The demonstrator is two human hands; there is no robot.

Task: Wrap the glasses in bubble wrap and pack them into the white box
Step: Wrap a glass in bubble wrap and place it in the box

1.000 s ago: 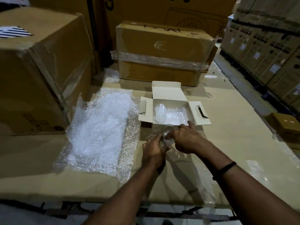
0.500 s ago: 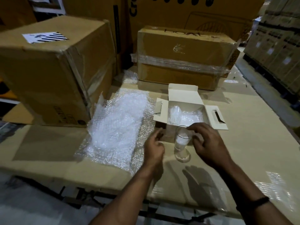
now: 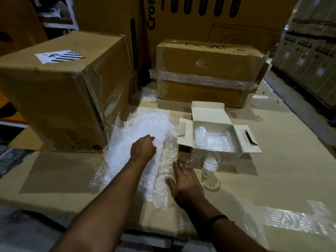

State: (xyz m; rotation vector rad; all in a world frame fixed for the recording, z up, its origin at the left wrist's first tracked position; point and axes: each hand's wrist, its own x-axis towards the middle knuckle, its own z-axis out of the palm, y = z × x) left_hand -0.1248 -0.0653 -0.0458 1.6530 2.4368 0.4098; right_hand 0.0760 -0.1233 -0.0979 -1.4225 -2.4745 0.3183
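Reaching for the wrap now: both hands have left the glass [image 3: 211,165] since half a second ago, when the right fingers were on its rim. Glass stands upright, unheld, on the cardboard surface [image 3: 291,160], just in front of the white box [image 3: 209,110] near wall, same spot as before. Left hand [image 3: 143,148] is out over the middle of the bubble wrap sheet [image 3: 127,142], touching it; fingers foreshortened, can't tell if they pinch it. Right hand [image 3: 185,180] lies flat, palm down, fingers straight, on the sheet's right edge, holding nothing. White box is open, flaps out, with a wrapped glass [image 3: 200,137] inside at its left. Sheet lies left of the box.
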